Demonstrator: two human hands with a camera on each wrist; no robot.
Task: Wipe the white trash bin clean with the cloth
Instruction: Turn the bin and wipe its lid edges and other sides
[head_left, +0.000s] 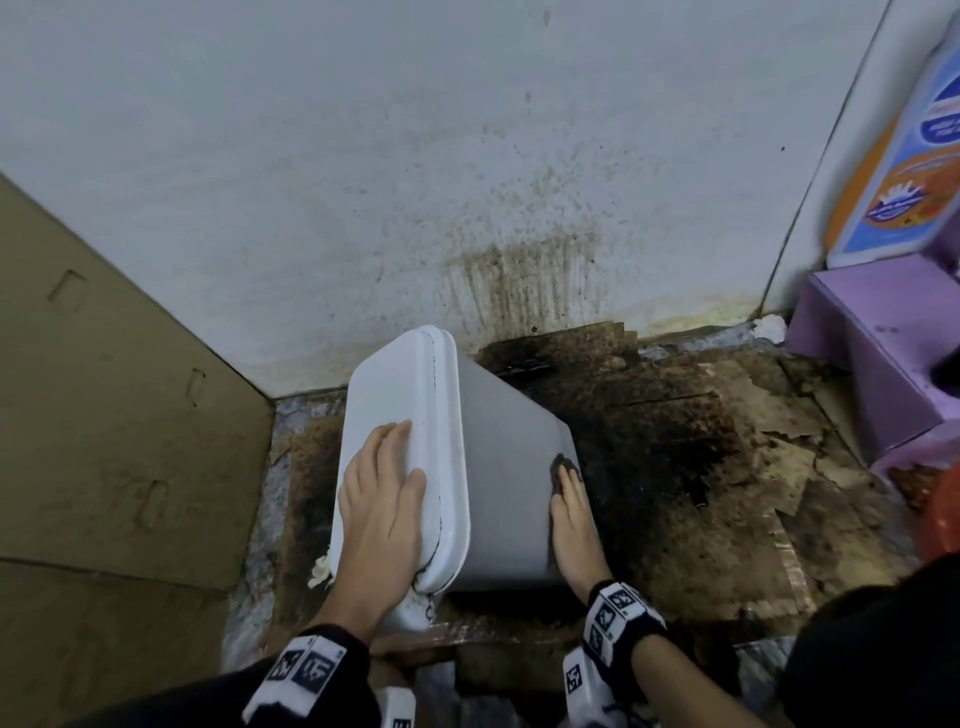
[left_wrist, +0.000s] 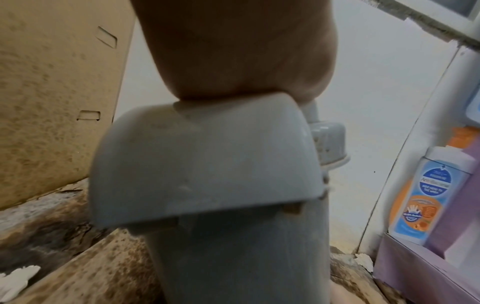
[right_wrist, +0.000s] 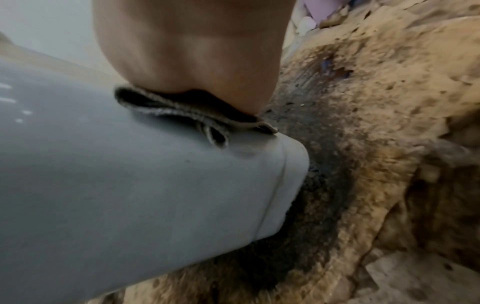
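The white trash bin (head_left: 498, 467) leans tilted on the dirty floor, its lid (head_left: 395, 384) turned to the left. My left hand (head_left: 387, 467) lies flat on the lid with straight fingers; in the left wrist view the palm (left_wrist: 233, 51) rests on the lid's top edge (left_wrist: 207, 160). My right hand (head_left: 569, 499) presses a dark grey cloth (head_left: 563, 464) against the bin's right side near its base. The right wrist view shows the folded cloth (right_wrist: 182, 111) squeezed between the palm (right_wrist: 192, 47) and the bin wall (right_wrist: 130, 185).
A tall cardboard box (head_left: 104, 415) stands close on the left. The stained wall (head_left: 519, 260) is right behind the bin. Blackened, torn cardboard (head_left: 701, 467) covers the floor. A purple box (head_left: 872, 353) and a soap bottle (head_left: 904, 156) sit at the right.
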